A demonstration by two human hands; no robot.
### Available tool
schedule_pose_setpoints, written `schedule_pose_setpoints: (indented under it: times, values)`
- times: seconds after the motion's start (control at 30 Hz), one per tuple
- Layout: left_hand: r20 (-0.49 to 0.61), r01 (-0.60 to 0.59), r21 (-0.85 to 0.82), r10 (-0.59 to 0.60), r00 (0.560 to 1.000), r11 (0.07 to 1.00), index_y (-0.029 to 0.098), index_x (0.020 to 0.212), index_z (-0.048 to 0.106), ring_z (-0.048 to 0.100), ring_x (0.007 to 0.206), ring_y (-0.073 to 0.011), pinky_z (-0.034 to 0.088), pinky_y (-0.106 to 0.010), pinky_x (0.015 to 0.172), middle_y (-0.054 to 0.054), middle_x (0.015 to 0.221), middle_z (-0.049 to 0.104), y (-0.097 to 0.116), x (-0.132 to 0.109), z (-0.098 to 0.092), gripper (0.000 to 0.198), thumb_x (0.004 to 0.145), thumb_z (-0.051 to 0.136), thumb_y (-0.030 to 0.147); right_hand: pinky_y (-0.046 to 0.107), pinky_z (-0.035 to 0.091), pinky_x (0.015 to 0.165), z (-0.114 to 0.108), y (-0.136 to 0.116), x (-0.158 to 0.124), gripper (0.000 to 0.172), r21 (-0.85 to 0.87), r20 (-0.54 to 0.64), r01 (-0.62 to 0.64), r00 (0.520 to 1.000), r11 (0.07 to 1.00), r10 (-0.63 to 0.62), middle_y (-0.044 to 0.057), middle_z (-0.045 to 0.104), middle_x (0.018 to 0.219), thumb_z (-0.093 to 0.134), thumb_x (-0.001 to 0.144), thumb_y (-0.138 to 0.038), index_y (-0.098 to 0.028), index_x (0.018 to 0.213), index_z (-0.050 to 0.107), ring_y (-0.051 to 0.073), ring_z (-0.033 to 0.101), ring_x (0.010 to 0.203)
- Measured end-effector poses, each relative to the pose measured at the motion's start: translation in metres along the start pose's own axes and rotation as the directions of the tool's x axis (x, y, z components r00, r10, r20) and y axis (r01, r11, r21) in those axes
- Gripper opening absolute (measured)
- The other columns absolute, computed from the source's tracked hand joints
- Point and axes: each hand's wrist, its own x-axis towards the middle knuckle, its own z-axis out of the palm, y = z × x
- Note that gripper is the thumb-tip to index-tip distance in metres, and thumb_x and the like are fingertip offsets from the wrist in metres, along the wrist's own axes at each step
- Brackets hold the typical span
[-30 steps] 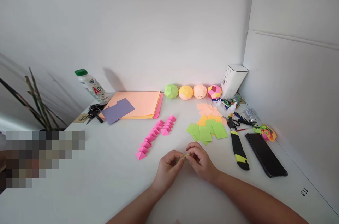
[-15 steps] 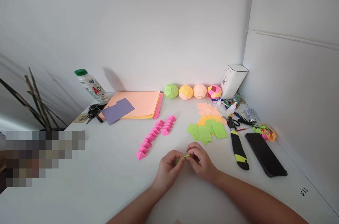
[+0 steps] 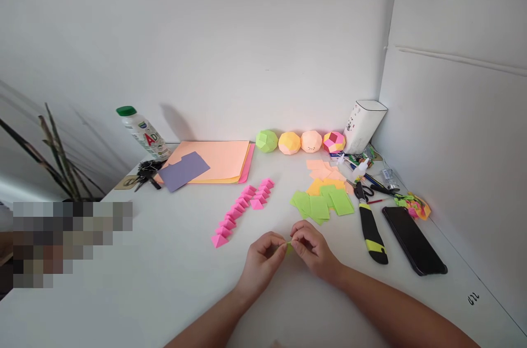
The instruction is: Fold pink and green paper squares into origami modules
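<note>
Between my fingertips is a small piece of green paper (image 3: 289, 247), mostly hidden. My left hand (image 3: 265, 260) pinches it from the left, and my right hand (image 3: 315, 249) pinches it from the right. Just beyond my hands lie several green paper squares (image 3: 319, 208), overlapping yellow paper squares (image 3: 315, 187) and peach paper squares (image 3: 321, 168). To the left of them, folded pink paper pieces (image 3: 233, 217) stand in two slanting rows on the white table (image 3: 144, 276).
Four-colour paper balls, including a green one (image 3: 267, 141), line the wall. Coloured sheets (image 3: 218, 156), a purple card (image 3: 184, 171), keys (image 3: 148, 172) and a bottle (image 3: 144, 134) lie left. Right are scissors (image 3: 362, 191), a cutter knife (image 3: 373, 235), a phone (image 3: 414, 241) and a white container (image 3: 365, 127).
The green paper has turned between my fingertips, and less of it shows on the left side. My hands stay in nearly the same place.
</note>
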Motion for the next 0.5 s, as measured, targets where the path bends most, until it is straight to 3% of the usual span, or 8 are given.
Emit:
schedule_pose_setpoints:
  times: [0.13, 0.23, 0.3, 0.4, 0.5]
  values:
    - [0.000, -0.131, 0.037, 0.131, 0.991, 0.991, 0.018, 0.070, 0.065, 0.057, 0.071, -0.0171, 0.048, -0.029, 0.065, -0.004, 0.074, 0.062, -0.0004, 0.0009, -0.0034, 0.014, 0.080, 0.058, 0.025, 0.027, 0.046, 0.058, 0.0008, 0.0030, -0.0001, 0.017, -0.017, -0.013, 0.037, 0.999, 0.999, -0.037, 0.006, 0.051, 0.088, 0.048, 0.088, -0.031, -0.020, 0.077, 0.054, 0.016, 0.051, 0.072]
    - [0.009, -0.299, 0.146, 0.301, 0.954, 0.943, 0.022, 0.077, 0.068, 0.058, 0.079, -0.0195, 0.048, -0.033, 0.072, -0.005, 0.078, 0.064, -0.0004, 0.0003, -0.0062, 0.012, 0.081, 0.057, 0.019, 0.026, 0.046, 0.057, 0.0014, 0.0048, -0.0006, 0.011, -0.037, -0.040, 0.112, 0.993, 0.993, -0.114, 0.006, 0.050, 0.090, 0.051, 0.087, -0.028, -0.021, 0.081, 0.056, 0.015, 0.052, 0.072]
    - [-0.008, -0.372, 0.199, 0.381, 0.924, 0.907, 0.024, 0.086, 0.067, 0.056, 0.092, -0.0220, 0.047, -0.037, 0.081, -0.006, 0.092, 0.063, -0.0011, -0.0003, -0.0065, 0.014, 0.080, 0.058, 0.016, 0.027, 0.048, 0.060, 0.0009, 0.0051, -0.0015, 0.009, -0.077, -0.075, 0.182, 0.979, 0.980, -0.188, 0.007, 0.049, 0.093, 0.051, 0.087, -0.024, -0.021, 0.082, 0.057, 0.016, 0.054, 0.077]
    - [-0.065, -0.330, 0.163, 0.344, 0.937, 0.930, 0.026, 0.112, 0.055, 0.048, 0.111, -0.0244, 0.043, -0.041, 0.091, -0.009, 0.118, 0.052, -0.0036, -0.0004, -0.0037, 0.037, 0.077, 0.059, 0.014, 0.031, 0.049, 0.066, -0.0005, 0.0051, -0.0033, 0.011, -0.145, -0.119, 0.263, 0.952, 0.954, -0.281, 0.008, 0.048, 0.097, 0.049, 0.088, -0.019, -0.022, 0.082, 0.058, 0.019, 0.054, 0.084]
    - [-0.068, -0.184, -0.023, 0.182, 0.981, 0.983, 0.026, 0.119, 0.044, 0.050, 0.106, -0.0215, 0.044, -0.038, 0.089, -0.009, 0.119, 0.048, -0.0053, 0.0004, 0.0007, 0.045, 0.077, 0.059, 0.017, 0.031, 0.049, 0.064, -0.0013, 0.0055, -0.0047, 0.013, -0.169, -0.123, 0.290, 0.942, 0.942, -0.312, 0.008, 0.047, 0.098, 0.046, 0.088, -0.018, -0.022, 0.083, 0.058, 0.018, 0.053, 0.082]
